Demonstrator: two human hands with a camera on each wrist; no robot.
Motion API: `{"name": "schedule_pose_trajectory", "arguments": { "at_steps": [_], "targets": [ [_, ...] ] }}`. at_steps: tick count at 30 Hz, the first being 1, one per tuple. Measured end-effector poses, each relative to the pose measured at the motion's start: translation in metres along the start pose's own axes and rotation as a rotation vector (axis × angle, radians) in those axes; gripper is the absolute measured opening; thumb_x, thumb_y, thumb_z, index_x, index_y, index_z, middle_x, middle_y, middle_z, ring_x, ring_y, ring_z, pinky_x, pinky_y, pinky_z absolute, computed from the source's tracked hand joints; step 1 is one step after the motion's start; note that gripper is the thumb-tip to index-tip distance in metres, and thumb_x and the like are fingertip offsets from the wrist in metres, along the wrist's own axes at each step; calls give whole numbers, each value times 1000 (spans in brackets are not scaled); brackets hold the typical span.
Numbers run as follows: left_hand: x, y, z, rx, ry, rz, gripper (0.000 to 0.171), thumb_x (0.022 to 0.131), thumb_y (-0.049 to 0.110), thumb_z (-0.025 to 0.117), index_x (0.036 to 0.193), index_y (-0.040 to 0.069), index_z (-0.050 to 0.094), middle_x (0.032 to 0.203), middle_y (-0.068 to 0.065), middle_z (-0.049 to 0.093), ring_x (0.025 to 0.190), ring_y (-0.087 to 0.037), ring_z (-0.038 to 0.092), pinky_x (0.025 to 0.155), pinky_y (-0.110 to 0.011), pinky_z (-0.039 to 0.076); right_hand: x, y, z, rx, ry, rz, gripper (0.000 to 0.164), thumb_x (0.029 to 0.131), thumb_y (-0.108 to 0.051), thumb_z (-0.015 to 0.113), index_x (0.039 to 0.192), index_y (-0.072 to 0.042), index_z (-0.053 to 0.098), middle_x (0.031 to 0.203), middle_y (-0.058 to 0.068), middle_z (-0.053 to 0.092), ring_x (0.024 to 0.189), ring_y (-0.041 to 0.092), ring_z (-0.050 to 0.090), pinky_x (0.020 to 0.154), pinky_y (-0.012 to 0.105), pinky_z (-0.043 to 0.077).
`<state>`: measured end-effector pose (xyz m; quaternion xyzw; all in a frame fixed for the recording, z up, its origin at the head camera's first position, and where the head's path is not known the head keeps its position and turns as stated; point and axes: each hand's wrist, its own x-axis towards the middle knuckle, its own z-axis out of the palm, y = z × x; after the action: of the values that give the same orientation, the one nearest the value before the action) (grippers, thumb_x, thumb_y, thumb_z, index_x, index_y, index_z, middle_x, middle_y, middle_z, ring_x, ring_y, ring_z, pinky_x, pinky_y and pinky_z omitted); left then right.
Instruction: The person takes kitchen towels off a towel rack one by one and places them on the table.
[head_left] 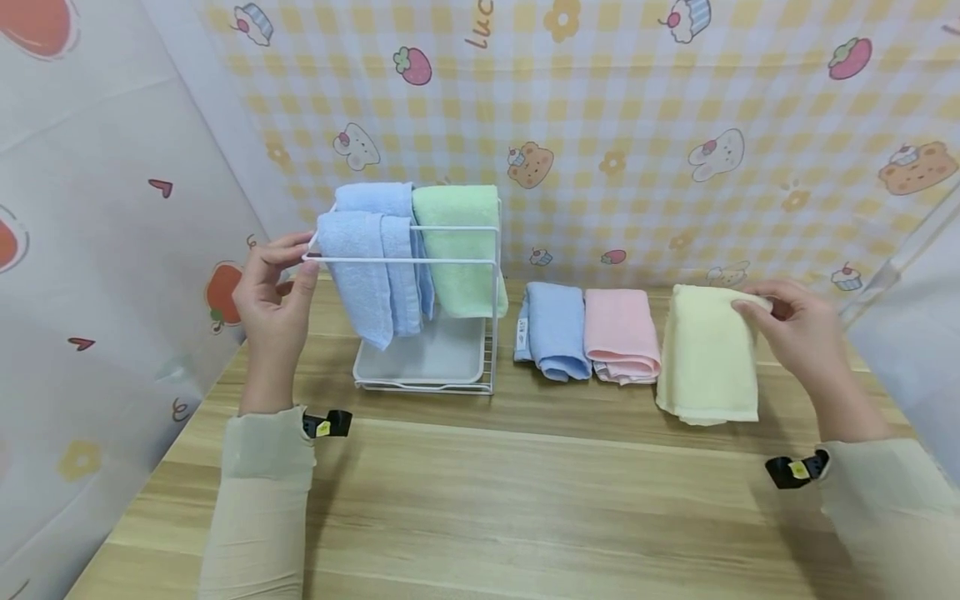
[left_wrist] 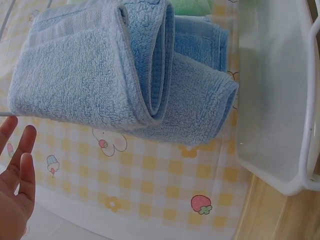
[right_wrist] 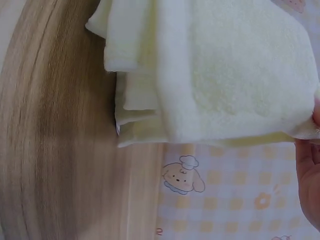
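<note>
In the head view my left hand (head_left: pixel 272 283) pinches the front left corner of a white wire rack (head_left: pixel 495 287) between thumb and fingertips. A light blue towel (head_left: pixel 352 250) drapes over the rack's bars at its left, with a green towel (head_left: pixel 457 242) beside it. My right hand (head_left: pixel 802 329) pinches the upper right corner of a folded pale yellow towel (head_left: pixel 708 358), thumb on top. The right wrist view shows this towel (right_wrist: pixel 240 75) hanging in several layers. The left wrist view has only part of the left hand (left_wrist: pixel 17 185), below the blue towel (left_wrist: pixel 75 80).
A white tray (head_left: pixel 420 362) sits in the rack's base. Between the rack and the yellow towel, a folded blue towel (head_left: pixel 555 329) and a folded pink towel (head_left: pixel 621 329) lie side by side on the wooden table (head_left: pixel 525 508). Behind hangs a yellow checked cloth (head_left: pixel 600 108).
</note>
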<state>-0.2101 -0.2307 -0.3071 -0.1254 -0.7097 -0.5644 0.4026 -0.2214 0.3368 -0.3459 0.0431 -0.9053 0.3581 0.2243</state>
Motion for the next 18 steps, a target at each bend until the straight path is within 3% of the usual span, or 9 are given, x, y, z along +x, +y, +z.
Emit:
{"name": "schedule_pose_trajectory", "arguments": {
  "at_steps": [10, 18],
  "targets": [
    [1, 0, -1, 19, -13, 9, 25, 96, 11, 64, 112, -9, 60, 125, -4, 68, 108, -15, 65, 72, -21, 47, 21, 8, 10, -30, -66, 41, 38, 94, -31, 68, 115, 1, 68, 88, -44, 45, 66, -3, 42, 53, 14, 36],
    [1, 1, -1, 25, -13, -9, 23, 96, 10, 64, 111, -7, 61, 125, -4, 68, 108, -15, 64, 72, -22, 46, 30, 15, 22, 7, -99, 44, 39, 95, -29, 66, 116, 3, 68, 91, -39, 45, 71, -4, 44, 57, 11, 39]
  ]
}}
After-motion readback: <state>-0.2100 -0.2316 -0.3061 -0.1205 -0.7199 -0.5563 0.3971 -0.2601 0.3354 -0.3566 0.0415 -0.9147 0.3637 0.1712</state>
